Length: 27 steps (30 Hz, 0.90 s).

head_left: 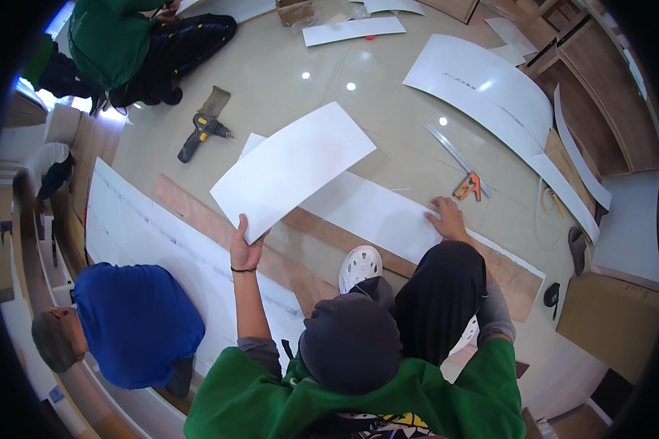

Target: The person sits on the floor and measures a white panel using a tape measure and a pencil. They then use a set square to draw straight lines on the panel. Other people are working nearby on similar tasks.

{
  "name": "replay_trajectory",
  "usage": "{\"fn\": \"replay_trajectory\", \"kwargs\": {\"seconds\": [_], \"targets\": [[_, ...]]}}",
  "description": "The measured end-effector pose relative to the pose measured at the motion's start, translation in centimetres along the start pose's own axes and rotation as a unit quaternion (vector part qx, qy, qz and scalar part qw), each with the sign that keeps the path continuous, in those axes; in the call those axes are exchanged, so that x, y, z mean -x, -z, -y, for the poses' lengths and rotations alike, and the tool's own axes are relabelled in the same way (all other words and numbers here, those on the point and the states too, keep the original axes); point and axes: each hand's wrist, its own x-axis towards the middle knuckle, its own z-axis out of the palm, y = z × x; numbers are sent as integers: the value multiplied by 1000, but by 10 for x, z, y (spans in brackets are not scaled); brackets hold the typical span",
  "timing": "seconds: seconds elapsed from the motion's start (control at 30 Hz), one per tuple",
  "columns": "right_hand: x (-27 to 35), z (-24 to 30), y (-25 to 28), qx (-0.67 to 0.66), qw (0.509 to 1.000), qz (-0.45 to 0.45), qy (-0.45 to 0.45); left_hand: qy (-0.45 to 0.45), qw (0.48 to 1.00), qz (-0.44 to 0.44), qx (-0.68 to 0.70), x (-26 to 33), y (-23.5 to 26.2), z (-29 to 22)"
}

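green top [483, 388] | dark grey undersleeves [260, 353] | black trousers [443, 293] | white perforated clogs [359, 266] | thin dark left wristband [243, 271]

White panel [483, 91], dark print [459, 80] (blurred), nothing legible

From where I stand, the pale, glossy floor [388, 84] throws back small round spots of light [306, 75]. Brown wooden cabinetry [600, 91] stands at the far right, while a bluish-white glare [57, 23] shows in the far left corner.

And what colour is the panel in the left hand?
White; the panel in the left hand shows best in the head view.
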Motion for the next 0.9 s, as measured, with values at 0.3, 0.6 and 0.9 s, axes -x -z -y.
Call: {"fn": "replay_trajectory", "kwargs": {"seconds": [0.3, 0.6, 0.9], "targets": [[27, 108, -15, 123, 981, 34, 148, -124, 986, -106, 44, 15, 61, -37], [18, 115, -4, 176, 974, 66, 123, -169, 974, -124, 90, 41, 103, -78], [-45, 76, 37, -24, 998, 4, 58, -21, 991, -131, 33, 92, 154, -51]]}}
